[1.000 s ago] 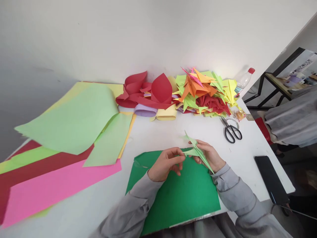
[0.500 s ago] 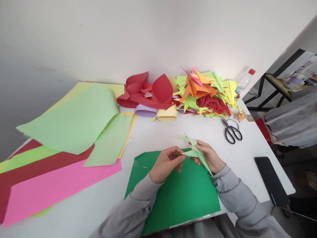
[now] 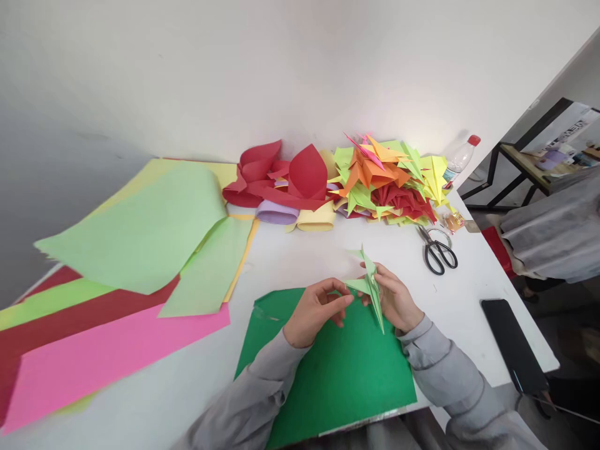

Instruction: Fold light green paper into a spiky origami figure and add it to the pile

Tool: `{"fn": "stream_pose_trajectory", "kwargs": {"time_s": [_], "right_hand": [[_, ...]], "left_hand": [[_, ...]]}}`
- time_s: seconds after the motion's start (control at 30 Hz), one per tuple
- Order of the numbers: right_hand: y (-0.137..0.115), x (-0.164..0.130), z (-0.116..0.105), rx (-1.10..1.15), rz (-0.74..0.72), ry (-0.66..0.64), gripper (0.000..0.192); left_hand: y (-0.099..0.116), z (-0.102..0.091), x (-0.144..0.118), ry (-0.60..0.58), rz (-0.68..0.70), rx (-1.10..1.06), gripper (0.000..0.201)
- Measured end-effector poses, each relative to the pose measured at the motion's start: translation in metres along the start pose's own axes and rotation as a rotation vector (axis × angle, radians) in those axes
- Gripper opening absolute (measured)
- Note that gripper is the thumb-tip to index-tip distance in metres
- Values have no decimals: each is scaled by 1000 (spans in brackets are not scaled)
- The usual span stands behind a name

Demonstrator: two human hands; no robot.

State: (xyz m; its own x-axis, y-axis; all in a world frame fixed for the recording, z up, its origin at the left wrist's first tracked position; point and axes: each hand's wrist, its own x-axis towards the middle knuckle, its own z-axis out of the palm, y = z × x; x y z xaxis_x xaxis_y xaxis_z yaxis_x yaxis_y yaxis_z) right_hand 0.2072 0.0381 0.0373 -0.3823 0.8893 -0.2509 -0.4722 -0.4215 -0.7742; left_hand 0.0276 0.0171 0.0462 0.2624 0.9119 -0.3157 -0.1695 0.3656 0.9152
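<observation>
1. Spreading across the table's left side, big paper sheets in pale green, pink, red and yellow overlap; the frame edge cuts their left ends off.
2. A green sheet lies under both hands, its near edge hidden by grey sleeves.
3. Folded paper shapes are heaped in a pile by the wall, too tangled to tell apart; a bottle shows half behind it.
4. A phone lies at the right edge, scissors farther back.
5. The left hand pinches one tip of the pale green fold; the right hand grips its body, fingers partly hidden behind the paper, above the green sheet.
</observation>
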Motion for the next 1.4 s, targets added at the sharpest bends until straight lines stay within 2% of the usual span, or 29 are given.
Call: {"fn": "stream_pose_trajectory", "kwargs": {"time_s": [0.17,0.33,0.63,0.83,0.9,1.13,1.3,1.4], "right_hand": [[4,1,1,53,-47,29,27],[11,1,5,90,-83,46,26],[15,0,10,107,-56,6,29],[15,0,13,124,-32,-24,31],[14,0,12,129,-35,-28,31],[9,2,8,116,-53,-80,33],[5,3,2,65,-89,-60,28],[2,2,-3,-59,-131,-20,27]], "left_hand": [[-11,4,4,53,83,146,34],[-25,14,9,30,139,186,32],[-30,18,10,-63,54,-12,37],[-35,22,11,-19,100,-29,32],[-32,22,11,-9,105,-50,30],[-17,20,6,-14,-9,-242,32],[-18,8,9,79,70,-23,34],[-16,-3,11,143,127,127,32]]}}
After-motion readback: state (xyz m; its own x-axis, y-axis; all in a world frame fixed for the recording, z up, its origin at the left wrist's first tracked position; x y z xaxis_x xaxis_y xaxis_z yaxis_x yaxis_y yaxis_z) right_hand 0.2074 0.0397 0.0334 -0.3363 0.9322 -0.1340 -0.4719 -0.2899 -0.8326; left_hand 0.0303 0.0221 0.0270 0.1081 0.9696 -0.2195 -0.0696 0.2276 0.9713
